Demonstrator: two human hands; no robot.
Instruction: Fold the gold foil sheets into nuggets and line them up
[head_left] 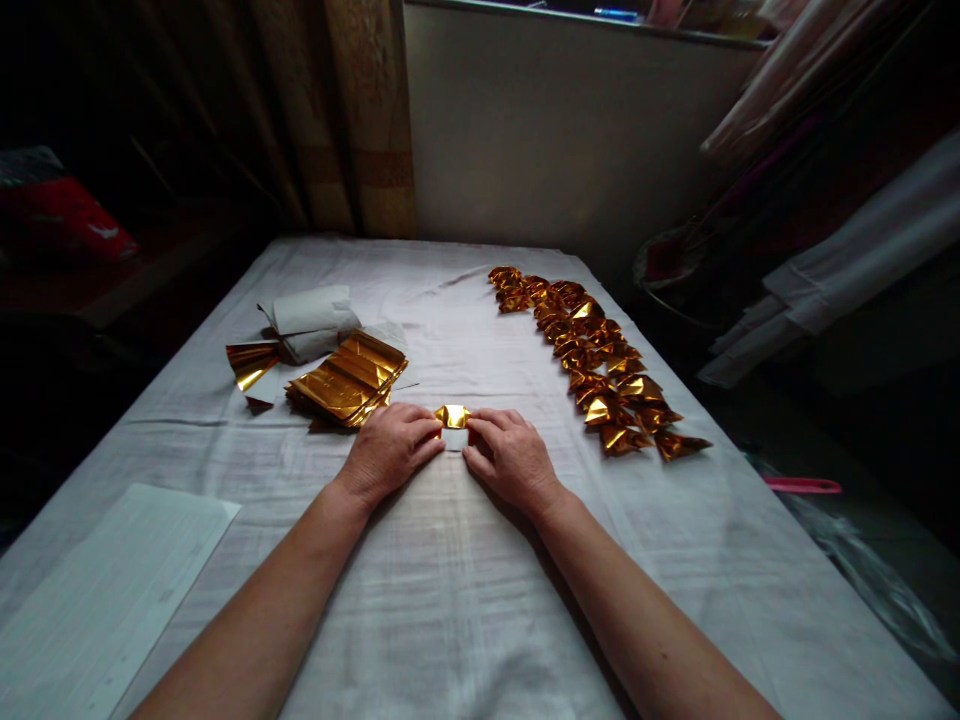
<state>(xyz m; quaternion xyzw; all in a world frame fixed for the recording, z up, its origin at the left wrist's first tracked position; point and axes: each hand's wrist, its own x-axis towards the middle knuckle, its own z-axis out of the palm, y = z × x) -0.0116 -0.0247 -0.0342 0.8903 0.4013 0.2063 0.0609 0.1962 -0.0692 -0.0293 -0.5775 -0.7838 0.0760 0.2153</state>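
Note:
My left hand [391, 448] and my right hand [512, 455] meet over the middle of the cloth, with a small sheet of gold foil paper [453, 416] between them. Its upper part shines gold, while the lower part shows a pale side. Each hand pinches one side edge of the sheet, fingers closed. Just beyond my left hand lies a stack of gold foil paper [349, 378]. Off to the right of my right hand, folded gold foil pieces [592, 345] run in rows away from me.
A white cloth [480, 620] covers the table. Crumpled grey-white paper [311, 315] and a curled gold scrap [253, 364] lie behind the stack. A pale sheet [112, 600] rests at the near left. Past the right edge are a pink handle [802, 485] and clear plastic [877, 580].

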